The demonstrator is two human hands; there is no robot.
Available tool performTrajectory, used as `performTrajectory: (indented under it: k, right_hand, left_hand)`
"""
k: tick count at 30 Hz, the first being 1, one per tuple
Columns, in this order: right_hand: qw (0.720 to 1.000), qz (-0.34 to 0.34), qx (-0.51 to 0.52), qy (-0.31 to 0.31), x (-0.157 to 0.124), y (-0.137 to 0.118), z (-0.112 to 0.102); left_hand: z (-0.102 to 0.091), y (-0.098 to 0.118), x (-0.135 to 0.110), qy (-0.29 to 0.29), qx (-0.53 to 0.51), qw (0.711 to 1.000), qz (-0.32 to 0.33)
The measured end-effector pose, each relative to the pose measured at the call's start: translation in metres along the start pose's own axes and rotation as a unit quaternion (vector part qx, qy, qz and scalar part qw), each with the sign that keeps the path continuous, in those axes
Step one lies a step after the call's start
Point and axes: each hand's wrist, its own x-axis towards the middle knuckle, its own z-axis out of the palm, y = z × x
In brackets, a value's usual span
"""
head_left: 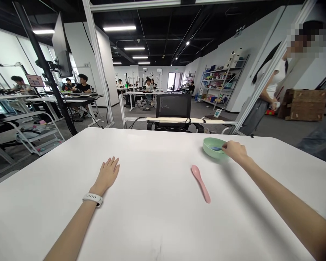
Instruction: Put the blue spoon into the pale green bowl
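A light green bowl (210, 152) stands toward the back right of the white table. My right hand (235, 151) is at the bowl's right rim, its fingers pinched on a blue spoon (215, 148). The spoon's front part lies inside the bowl, while its handle end is hidden by my fingers. Nearer to me and a little left of the bowl, a pink spoon (201, 183) rests on the tabletop. My left hand (108, 175), with a pale band on its wrist, lies flat, palm down and fingers apart. It holds nothing.
The white table (152, 188) spreads out before me, with a metal frame (96, 54) along its far side. Behind it stands a black chair (174, 106). A person (268, 79) stands beyond the right edge, and others sit at desks farther back.
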Motion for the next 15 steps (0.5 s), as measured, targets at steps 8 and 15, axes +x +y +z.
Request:
performTrajectory:
  k: [8, 15]
  right_hand:
    - [0.999, -0.024, 0.016, 0.033, -0.021, 0.007, -0.002]
    - [0.973, -0.026, 0.108, 0.2, -0.097, 0.066, 0.03]
  left_hand:
    - [0.003, -0.002, 0.0, 0.006, -0.001, 1.0, 0.001]
    - [0.003, 0.0, -0.001, 0.009, 0.002, 1.0, -0.002]
